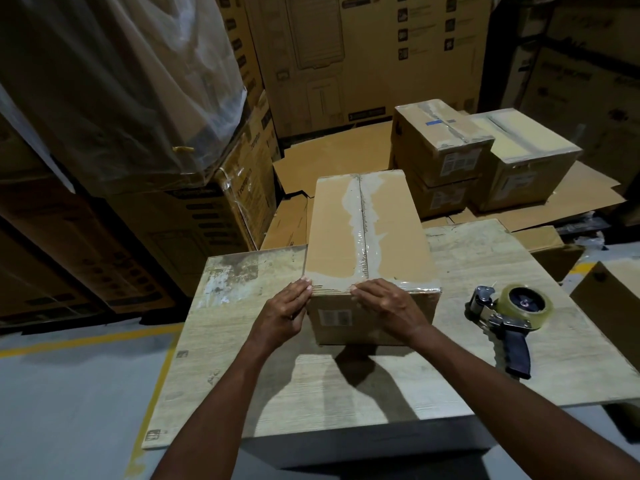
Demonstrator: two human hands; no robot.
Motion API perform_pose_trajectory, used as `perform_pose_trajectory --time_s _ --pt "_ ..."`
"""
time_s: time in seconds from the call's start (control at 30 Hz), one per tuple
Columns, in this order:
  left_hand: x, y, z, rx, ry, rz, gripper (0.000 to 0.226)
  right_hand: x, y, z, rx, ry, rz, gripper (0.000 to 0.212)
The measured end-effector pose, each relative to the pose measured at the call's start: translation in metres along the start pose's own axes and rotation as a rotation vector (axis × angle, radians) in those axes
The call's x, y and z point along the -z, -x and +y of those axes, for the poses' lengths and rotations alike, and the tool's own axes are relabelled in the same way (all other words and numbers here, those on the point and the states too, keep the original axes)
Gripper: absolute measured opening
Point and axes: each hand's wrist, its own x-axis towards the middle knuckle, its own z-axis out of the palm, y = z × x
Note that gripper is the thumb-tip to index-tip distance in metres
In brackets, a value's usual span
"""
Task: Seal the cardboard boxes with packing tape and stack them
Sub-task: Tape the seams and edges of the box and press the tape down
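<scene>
1. The cardboard box [370, 237] sits on the table [242, 375]; the tape dispenser [509, 313] lies to the right of the box.
2. The left hand [287, 310] and right hand [384, 306] press flat-fingered on the box's near top edge, gripping nothing.
3. Risk: uneven pressure may wrinkle or lift the tape [363, 223].
4. The box's far face is hidden, so the seal there is unverifiable.

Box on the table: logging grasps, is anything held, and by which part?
Nothing gripped: left hand and right hand press flat on the near top edge of the box.

Worn, pale wood-grain table [263, 393] carried taped cardboard box [346, 230] at centre, long side running away from viewer. To right, tape dispenser [509, 318] lay on side, apart from box.
</scene>
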Motion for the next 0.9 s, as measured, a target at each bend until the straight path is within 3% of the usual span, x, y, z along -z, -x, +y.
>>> perform_pose_trajectory --time_s 0.2,0.37,0.53,0.63,0.9 --pt "0.000 0.001 -0.005 -0.021 -0.017 -0.022 0.048 0.017 0.027 0.032 -0.034 -0.004 -0.011 0.026" --pt "0.001 0.001 -0.005 -0.024 -0.040 -0.037 0.049 0.021 0.037 0.041 -0.045 -0.060 -0.024 0.040" --pt "0.005 0.000 -0.003 -0.032 -0.077 -0.045 0.051 0.044 0.042 0.053 -0.063 -0.165 -0.266 0.065" --pt "0.009 -0.002 -0.005 -0.055 -0.105 -0.049 0.051 0.063 0.045 0.078 -0.060 -0.056 -0.308 0.056" --pt "0.007 -0.024 0.017 -0.013 -0.188 -0.013 0.035 0.078 0.033 0.103 -0.503 -0.228 -0.195 0.040"
